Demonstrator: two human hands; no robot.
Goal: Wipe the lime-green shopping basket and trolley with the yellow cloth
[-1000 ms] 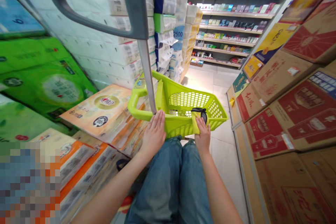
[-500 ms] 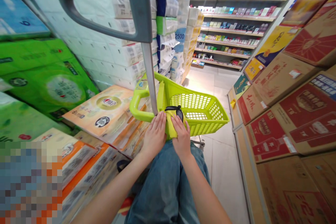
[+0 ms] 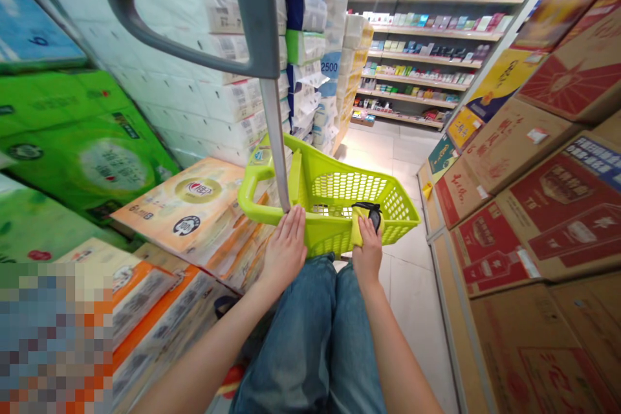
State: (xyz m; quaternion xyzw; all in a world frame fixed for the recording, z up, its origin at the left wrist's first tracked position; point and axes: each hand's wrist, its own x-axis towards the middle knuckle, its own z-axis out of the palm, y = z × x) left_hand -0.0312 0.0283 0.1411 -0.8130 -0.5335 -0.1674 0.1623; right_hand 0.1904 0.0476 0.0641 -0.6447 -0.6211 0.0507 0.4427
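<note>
A lime-green shopping basket [image 3: 330, 226] with a perforated far wall stands across the front of my knees. My left hand [image 3: 285, 249] is closed over its near rim, beside the foot of the metal pole [image 3: 274, 136] that rises to a grey pull handle [image 3: 255, 26]. Farther right along that rim, my right hand [image 3: 367, 255] grips a yellow cloth [image 3: 358, 233] with black parts, which is folded over the edge. Part of the cloth is hidden behind my fingers.
Stacked tissue packs [image 3: 237, 103] rise on the left, with orange cartons [image 3: 184, 197] close by the basket and green cartons [image 3: 116, 162] beyond. Brown and red boxes [image 3: 548, 207] line the right side. Tiled floor [image 3: 402, 149] leads to stocked shelves [image 3: 427, 65] at the back.
My right hand has slid right along the basket's near rim with the yellow cloth. My left hand stays by the pole. The view has shifted slightly.
</note>
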